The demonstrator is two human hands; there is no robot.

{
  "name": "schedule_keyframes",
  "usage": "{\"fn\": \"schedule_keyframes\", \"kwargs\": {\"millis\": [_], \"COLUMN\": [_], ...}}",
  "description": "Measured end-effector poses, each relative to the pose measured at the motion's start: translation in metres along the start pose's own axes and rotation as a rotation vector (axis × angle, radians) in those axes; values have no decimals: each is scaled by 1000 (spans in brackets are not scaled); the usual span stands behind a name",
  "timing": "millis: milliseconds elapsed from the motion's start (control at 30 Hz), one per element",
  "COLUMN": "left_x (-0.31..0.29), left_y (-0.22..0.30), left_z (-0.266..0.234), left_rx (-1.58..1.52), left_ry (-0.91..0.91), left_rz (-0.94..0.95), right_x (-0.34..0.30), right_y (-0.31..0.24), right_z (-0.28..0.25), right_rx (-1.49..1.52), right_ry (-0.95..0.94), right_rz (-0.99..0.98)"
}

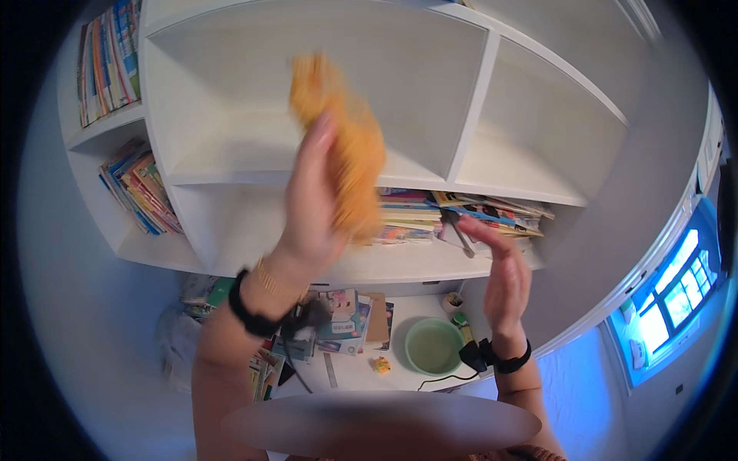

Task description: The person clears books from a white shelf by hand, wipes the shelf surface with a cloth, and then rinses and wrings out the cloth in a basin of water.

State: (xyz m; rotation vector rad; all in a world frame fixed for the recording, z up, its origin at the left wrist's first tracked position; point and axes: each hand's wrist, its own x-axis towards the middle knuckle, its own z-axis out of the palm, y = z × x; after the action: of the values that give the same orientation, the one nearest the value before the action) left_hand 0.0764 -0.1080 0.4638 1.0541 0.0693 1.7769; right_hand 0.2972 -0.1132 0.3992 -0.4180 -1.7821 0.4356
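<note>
An orange cloth (357, 165), smeared by motion, is gripped in my left hand (310, 207), raised in front of the white bookcase. The cloth hangs along the palm side of the hand, its upper end sticking out above the fingers. My right hand (505, 284) is lifted at the right with its fingers stretched out and nothing in it. Behind its fingertips, a stack of books and magazines (415, 219) lies on the lower shelf. Both wrists wear black bands with small dark devices on cables.
White shelf compartments (315, 100) stand ahead. Upright books (111, 65) and leaning books (142, 192) fill the left side. Below, a white desk (400, 307) carries a green basin (434, 346), a small yellow crumpled thing (382, 366), and several books (338, 319). A window (680, 284) is at the right.
</note>
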Motion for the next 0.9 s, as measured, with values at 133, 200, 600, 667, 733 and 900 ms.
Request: {"fn": "schedule_keyframes", "kwargs": {"millis": [133, 200, 600, 667, 733, 900], "left_x": [122, 163, 75, 85, 98, 151], "left_y": [-64, -114, -154, -144, -110, -45], "left_z": [58, 74, 12, 13, 8, 8], "left_rx": [861, 1005, 1668, 1714, 1563, 1058], "left_ry": [-59, 15, -160, -259, -317, 120], "left_rz": [584, 699, -56, -216, -293, -456], "right_x": [2, -4, 53, 92, 130, 216], "right_y": [-7, -2, 3, -9, -8, 17], "right_z": [-14, -20, -102, -108, -115, -115], "right_rx": [70, 51, -270, -411, -532, -987], "right_ry": [108, 108, 233, 190, 163, 213], "right_rz": [-27, -1, -163, -273, -393, -594]}}
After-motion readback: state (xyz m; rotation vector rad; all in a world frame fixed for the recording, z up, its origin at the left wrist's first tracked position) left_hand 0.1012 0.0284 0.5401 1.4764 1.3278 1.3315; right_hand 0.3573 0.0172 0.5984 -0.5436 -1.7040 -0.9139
